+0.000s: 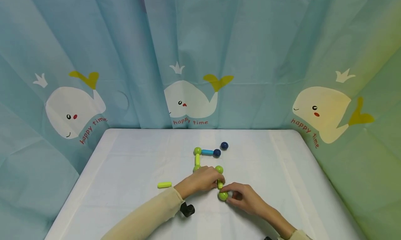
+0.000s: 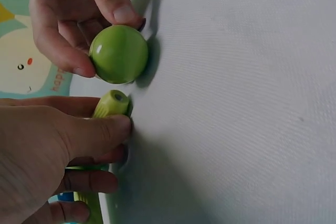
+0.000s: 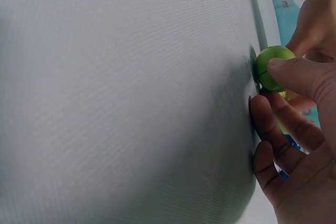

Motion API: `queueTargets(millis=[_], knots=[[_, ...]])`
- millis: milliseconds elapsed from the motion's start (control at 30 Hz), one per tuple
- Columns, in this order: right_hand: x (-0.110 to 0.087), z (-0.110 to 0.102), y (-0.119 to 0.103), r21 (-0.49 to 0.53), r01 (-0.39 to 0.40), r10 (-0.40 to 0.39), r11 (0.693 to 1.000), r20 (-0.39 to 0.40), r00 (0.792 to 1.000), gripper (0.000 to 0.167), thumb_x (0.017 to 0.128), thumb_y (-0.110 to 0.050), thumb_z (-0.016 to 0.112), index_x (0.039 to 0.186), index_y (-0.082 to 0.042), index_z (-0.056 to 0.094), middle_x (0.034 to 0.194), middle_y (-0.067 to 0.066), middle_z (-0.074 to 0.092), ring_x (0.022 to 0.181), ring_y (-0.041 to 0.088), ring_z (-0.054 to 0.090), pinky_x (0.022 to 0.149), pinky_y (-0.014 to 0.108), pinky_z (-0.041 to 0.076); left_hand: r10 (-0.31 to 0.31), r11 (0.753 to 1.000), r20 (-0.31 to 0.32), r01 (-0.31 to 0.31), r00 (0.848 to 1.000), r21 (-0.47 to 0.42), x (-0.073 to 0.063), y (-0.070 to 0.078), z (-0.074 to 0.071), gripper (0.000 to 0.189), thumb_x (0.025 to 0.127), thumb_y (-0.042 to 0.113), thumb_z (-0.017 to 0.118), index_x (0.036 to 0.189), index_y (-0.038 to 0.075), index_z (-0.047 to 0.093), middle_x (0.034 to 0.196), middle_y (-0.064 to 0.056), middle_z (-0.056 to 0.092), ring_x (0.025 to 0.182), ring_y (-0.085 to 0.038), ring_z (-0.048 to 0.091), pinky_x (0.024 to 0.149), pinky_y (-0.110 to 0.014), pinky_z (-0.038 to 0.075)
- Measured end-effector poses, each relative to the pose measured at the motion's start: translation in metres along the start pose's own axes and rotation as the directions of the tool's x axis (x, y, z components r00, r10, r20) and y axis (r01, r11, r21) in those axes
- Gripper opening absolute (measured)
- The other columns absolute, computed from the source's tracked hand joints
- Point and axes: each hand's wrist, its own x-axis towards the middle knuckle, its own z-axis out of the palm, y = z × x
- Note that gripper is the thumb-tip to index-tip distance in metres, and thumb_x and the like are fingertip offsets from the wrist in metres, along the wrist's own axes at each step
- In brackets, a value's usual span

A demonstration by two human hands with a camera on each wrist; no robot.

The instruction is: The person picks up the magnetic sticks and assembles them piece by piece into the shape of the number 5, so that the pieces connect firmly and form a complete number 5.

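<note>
My right hand pinches a glossy green ball between thumb and fingers, just above or on the table. Close by, my left hand grips a short yellow-green rod whose round end faces the ball. In the left wrist view a small gap shows between rod and ball. At the rod's far end in the head view is another green ball. Behind my left hand, a green ball joins a yellow-green rod and a blue rod, which ends at a dark blue ball. My left hand partly covers a further green ball.
A loose dark blue ball lies behind the joined pieces. One loose yellow-green rod lies left of my left hand. The white table backs onto a blue curtain printed with whales. A black wrist device sits under my left sleeve.
</note>
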Motion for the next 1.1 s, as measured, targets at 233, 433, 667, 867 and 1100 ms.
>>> queueTargets(millis=[233, 433, 667, 867, 1100], knots=[[0.000, 0.000, -0.003, 0.001, -0.039, 0.039, 0.999, 0.009, 0.999, 0.033, 0.087, 0.001, 0.077, 0.117, -0.011, 0.071, 0.103, 0.000, 0.073, 0.070, -0.001, 0.055, 0.060, 0.025, 0.051, -0.033, 0.988, -0.013, 0.031, 0.999, -0.149, 0.001, -0.006, -0.003, 0.024, 0.090, 0.017, 0.080, 0.114, 0.023, 0.078, 0.092, 0.014, 0.072, 0.076, 0.004, 0.058, 0.070, -0.016, 0.047], [-0.001, 0.001, -0.006, -0.015, -0.053, 0.053, 0.998, 0.006, 0.999, 0.034, 0.088, 0.002, 0.076, 0.118, -0.013, 0.070, 0.100, -0.002, 0.072, 0.069, -0.001, 0.055, 0.060, 0.025, 0.051, -0.027, 0.947, -0.015, 0.021, 1.000, -0.321, 0.000, -0.012, -0.009, 0.025, 0.090, 0.011, 0.080, 0.115, 0.016, 0.078, 0.090, 0.012, 0.072, 0.076, 0.007, 0.059, 0.072, -0.012, 0.046], [-0.003, 0.002, -0.006, -0.048, -0.035, 0.034, 0.998, -0.029, 0.999, 0.035, 0.087, 0.002, 0.077, 0.118, -0.012, 0.071, 0.102, -0.001, 0.072, 0.070, -0.001, 0.054, 0.060, 0.025, 0.050, -0.048, 0.920, -0.022, 0.036, 0.999, -0.391, 0.001, -0.014, -0.005, 0.025, 0.089, 0.009, 0.081, 0.113, 0.015, 0.078, 0.092, 0.012, 0.073, 0.078, 0.007, 0.061, 0.075, -0.012, 0.047], [0.000, 0.005, -0.006, -0.056, -0.047, 0.045, 0.997, -0.050, 0.998, 0.031, 0.089, -0.002, 0.078, 0.117, -0.015, 0.071, 0.101, -0.004, 0.073, 0.067, -0.001, 0.055, 0.059, 0.024, 0.050, -0.049, 0.913, -0.023, 0.035, 0.999, -0.406, 0.000, -0.014, -0.005, 0.025, 0.089, 0.009, 0.080, 0.114, 0.014, 0.078, 0.093, 0.011, 0.073, 0.078, 0.007, 0.061, 0.074, -0.012, 0.048], [0.003, 0.009, -0.006, -0.066, -0.102, 0.099, 0.993, -0.046, 0.994, 0.029, 0.091, -0.009, 0.078, 0.118, -0.017, 0.072, 0.096, -0.005, 0.072, 0.065, -0.001, 0.053, 0.058, 0.022, 0.048, -0.046, 0.917, -0.022, 0.034, 0.999, -0.398, -0.002, -0.014, -0.005, 0.025, 0.090, 0.009, 0.080, 0.114, 0.014, 0.078, 0.092, 0.011, 0.073, 0.077, 0.006, 0.061, 0.074, -0.012, 0.048]])
